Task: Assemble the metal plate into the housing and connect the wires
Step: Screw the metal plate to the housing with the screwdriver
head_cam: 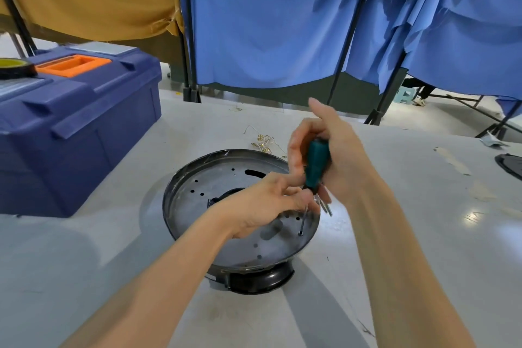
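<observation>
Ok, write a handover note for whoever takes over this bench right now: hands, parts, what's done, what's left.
Right hand: grips the green-handled screwdriver, its tip at a hole near the plate's near right edge.
Left hand: pinches the screwdriver's shaft to steady it.
Parts: the round perforated metal plate sits in the round black housing on the white table. Loose wires with gold terminals lie behind the housing.
Done: plate seated.
Left: finish fastening (I cannot tell whether a screw is in), then connect the wires.
</observation>
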